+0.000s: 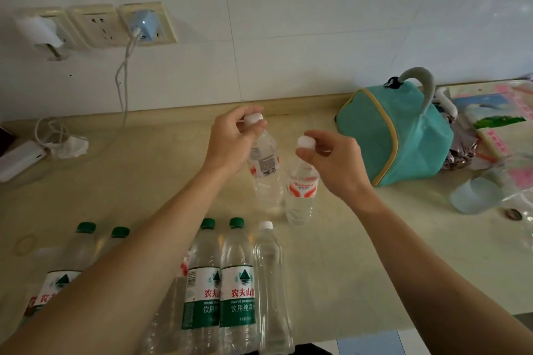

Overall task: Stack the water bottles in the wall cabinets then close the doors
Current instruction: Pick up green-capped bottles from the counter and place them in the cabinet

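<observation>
Bottle caps pinched in left hand and right hand.

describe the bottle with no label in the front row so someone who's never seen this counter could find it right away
On the beige counter, a row of upright bottles stands along the near edge. The unlabelled bottle is at the right end of that row, beside two green-capped bottles. It alone there has a white cap and a bare, clear body.

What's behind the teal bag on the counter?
Behind the teal bag, white wall tiles and the counter's raised back edge show. To its right, crumpled foil wrapping peeks out; the bag covers the rest.
</observation>
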{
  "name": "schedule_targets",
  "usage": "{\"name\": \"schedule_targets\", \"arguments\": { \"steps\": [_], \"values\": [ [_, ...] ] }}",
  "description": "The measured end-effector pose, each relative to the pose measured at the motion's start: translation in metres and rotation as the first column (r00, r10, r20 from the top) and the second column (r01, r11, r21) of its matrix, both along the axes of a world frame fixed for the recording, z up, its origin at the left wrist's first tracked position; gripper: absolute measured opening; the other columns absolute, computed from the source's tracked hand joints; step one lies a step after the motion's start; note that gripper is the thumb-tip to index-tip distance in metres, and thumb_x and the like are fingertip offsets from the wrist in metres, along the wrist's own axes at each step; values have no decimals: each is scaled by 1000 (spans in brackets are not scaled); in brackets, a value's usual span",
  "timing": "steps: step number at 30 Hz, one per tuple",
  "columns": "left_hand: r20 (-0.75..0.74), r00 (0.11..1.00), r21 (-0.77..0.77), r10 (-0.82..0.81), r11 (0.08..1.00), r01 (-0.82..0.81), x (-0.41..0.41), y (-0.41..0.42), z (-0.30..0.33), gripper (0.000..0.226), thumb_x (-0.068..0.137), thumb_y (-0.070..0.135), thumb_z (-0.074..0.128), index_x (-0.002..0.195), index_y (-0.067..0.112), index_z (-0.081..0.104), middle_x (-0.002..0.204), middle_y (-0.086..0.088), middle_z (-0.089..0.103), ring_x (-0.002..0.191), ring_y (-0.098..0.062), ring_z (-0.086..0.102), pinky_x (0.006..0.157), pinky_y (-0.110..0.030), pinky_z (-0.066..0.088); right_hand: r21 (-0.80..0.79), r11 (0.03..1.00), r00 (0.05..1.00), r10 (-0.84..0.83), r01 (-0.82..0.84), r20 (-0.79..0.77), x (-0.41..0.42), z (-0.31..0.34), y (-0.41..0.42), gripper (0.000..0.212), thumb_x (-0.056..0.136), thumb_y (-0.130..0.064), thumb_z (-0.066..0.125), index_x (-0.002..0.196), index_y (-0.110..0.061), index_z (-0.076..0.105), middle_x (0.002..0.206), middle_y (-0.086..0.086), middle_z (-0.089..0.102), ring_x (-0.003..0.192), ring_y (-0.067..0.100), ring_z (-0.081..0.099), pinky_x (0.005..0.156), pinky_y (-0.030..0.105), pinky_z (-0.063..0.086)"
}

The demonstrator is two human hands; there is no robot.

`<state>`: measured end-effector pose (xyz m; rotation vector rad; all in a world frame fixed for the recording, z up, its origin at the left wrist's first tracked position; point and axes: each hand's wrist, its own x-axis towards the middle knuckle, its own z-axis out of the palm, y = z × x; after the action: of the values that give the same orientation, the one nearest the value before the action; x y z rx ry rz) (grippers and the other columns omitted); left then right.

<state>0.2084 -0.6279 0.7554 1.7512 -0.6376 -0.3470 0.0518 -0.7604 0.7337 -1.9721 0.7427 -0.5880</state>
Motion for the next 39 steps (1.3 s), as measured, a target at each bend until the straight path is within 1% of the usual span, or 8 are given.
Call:
{"name": "schedule_targets", "arguments": {
  "steps": [5, 15, 21, 26, 30, 33, 35, 39],
  "values": [
    [152, 988, 39, -32, 999, 26, -7, 4, -15, 29, 90, 12, 73, 119, 14, 71, 112, 5, 71, 100, -4, 66, 86, -14, 51, -54, 998, 999, 26, -24, 44, 1, 0, 12, 39, 83, -21, 82, 120, -17, 71, 103, -13, 71, 98, 4, 67, 91, 20, 53],
    [216, 964, 91, -156, 986, 139, -7, 13, -24, 33, 89, 14, 75, 122, 17, 68, 122, 6, 67, 115, -6, 62, 99, -20, 49, -41, 999, 995, 35, -31, 89, -10, -14, 17, 34, 83, -18, 78, 114, -26, 65, 104, -22, 66, 100, -3, 62, 88, 12, 49],
    [168, 962, 143, -215, 971, 193, -2, 19, -31, 50, 86, 18, 80, 132, 20, 60, 130, 9, 63, 121, -5, 58, 106, -23, 45, 11, 999, 997, 35, -36, 63, -13, -24, 15, 49, 80, -29, 82, 124, -28, 60, 115, -20, 65, 109, -1, 60, 96, 23, 51],
    [1, 975, 205, -220, 955, 215, -3, 28, -61, 77, 74, 31, 89, 136, 35, 44, 129, 20, 57, 118, 6, 55, 95, -7, 42, 146, 986, 993, 97, -87, -62, -26, -54, 9, 85, 71, -43, 88, 143, -30, 45, 132, -17, 57, 118, 4, 57, 99, 23, 46],
    [-91, 988, 259, -126, 955, 146, -8, 29, -92, 82, 69, 28, 92, 134, 30, 42, 121, 23, 58, 113, 6, 56, 95, -20, 45, 227, 967, 980, 151, -119, -129, -26, -82, 8, 80, 70, -31, 91, 136, -32, 44, 121, -28, 55, 110, -13, 56, 92, 15, 44],
    [-107, 991, 255, -80, 961, 105, -12, 26, -107, 80, 68, 31, 92, 131, 30, 44, 118, 21, 62, 107, 13, 57, 88, -17, 45, 270, 956, 980, 150, -111, -130, -19, -99, 8, 77, 71, -20, 91, 136, -22, 48, 120, -20, 61, 108, -3, 62, 92, 19, 50],
    [-100, 994, 229, -50, 971, 72, -13, 24, -113, 80, 67, 30, 92, 131, 30, 44, 117, 18, 63, 108, 7, 60, 90, -22, 50, 285, 954, 986, 128, -92, -109, -15, -106, 8, 74, 70, -14, 91, 132, -21, 51, 117, -14, 66, 108, 6, 66, 89, 22, 54],
    [-99, 995, 187, -29, 981, 47, -13, 22, -114, 75, 66, 27, 92, 126, 28, 48, 113, 13, 68, 106, -3, 65, 94, -33, 55, 274, 960, 991, 82, -51, -104, -11, -105, 13, 73, 69, -13, 92, 126, -31, 50, 109, -23, 64, 101, -8, 64, 77, 11, 52]
  ]
}}
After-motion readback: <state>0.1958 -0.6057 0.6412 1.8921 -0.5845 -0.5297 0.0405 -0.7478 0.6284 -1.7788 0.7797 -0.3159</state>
